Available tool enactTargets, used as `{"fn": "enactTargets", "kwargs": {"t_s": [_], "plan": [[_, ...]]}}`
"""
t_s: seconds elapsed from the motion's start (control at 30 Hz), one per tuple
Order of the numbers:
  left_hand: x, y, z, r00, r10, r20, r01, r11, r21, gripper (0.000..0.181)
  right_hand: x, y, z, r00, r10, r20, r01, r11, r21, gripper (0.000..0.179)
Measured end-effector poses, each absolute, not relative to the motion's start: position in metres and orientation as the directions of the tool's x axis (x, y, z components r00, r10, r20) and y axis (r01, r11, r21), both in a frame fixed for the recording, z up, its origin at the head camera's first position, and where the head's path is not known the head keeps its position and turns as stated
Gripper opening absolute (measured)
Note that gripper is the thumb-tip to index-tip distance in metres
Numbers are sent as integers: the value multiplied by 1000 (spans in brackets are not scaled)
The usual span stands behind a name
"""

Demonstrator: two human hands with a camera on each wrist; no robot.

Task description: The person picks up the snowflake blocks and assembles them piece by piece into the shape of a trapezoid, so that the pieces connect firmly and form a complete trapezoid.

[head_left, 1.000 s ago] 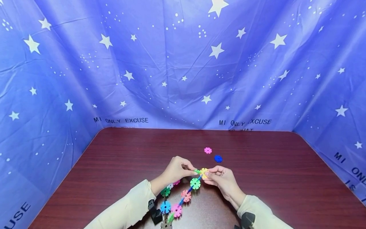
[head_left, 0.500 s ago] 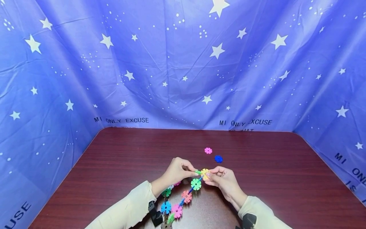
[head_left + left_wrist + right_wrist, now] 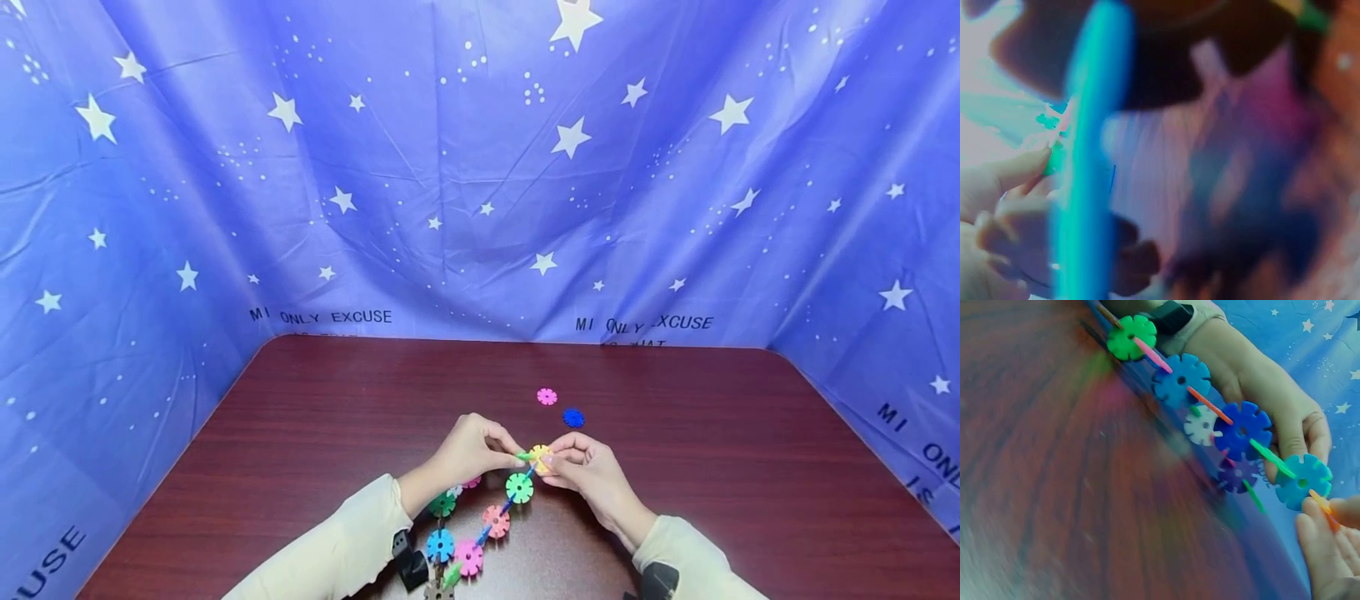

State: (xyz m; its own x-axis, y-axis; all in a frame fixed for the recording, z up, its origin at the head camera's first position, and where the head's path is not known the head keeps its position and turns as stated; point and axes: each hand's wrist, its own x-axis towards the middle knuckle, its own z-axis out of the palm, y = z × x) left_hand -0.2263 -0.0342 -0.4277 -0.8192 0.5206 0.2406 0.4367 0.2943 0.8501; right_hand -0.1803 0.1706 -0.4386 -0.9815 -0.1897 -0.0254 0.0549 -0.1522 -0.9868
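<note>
Notched plastic discs are joined into a chain that loops toward the front edge in the head view. My right hand (image 3: 596,479) pinches its yellow disc (image 3: 539,456). My left hand (image 3: 474,450) pinches a light green disc (image 3: 523,456) seen edge-on, which meets the yellow one's left side. Below the yellow disc the chain runs through a green disc (image 3: 519,488), a coral disc (image 3: 496,522) and a pink disc (image 3: 468,557). A blue disc (image 3: 440,546) and a dark green disc (image 3: 442,503) lie along the other side. My left hand hides part of that side.
A loose pink disc (image 3: 547,397) and a loose blue disc (image 3: 573,418) lie on the dark red table (image 3: 360,383) beyond my hands. A starry blue cloth (image 3: 450,167) hangs around the back and sides. The left wrist view is mostly blurred by discs close to the camera.
Both hands and the chain appear slightly lower and farther right, while the background also shifts a little. Each hand keeps its pinch. The yellow disc has turned slightly.
</note>
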Motion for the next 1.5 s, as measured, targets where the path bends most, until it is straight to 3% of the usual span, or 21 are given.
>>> {"fn": "enactTargets", "kwargs": {"t_s": [0.2, 0.57, 0.77, 1.0, 1.23, 1.5], "plan": [[-228, -29, -427, -821, 531, 207, 422, 323, 847, 6, -184, 176, -438, -963, -270, 18, -4, -54, -999, 45], [-254, -28, -419, -715, 686, 132, 357, 196, 913, 21, -185, 189, -442, -944, -328, -38, 47, -20, -999, 48], [-290, -22, -418, -744, 653, 138, 325, 175, 929, 28, -183, 199, -443, -928, -373, -30, 29, 8, -1000, 45], [-328, -9, -429, -797, 603, 36, 202, 209, 957, 28, -180, 206, -443, -913, -407, -27, 18, 26, -1000, 41], [-356, 7, -443, -793, 608, -49, 112, 225, 968, 36, -179, 213, -445, -898, -441, 0, -5, 9, -1000, 38], [-366, 21, -447, -753, 658, -16, 276, 337, 900, 38, -177, 218, -447, -890, -455, -9, 8, 5, -1000, 38]]}}
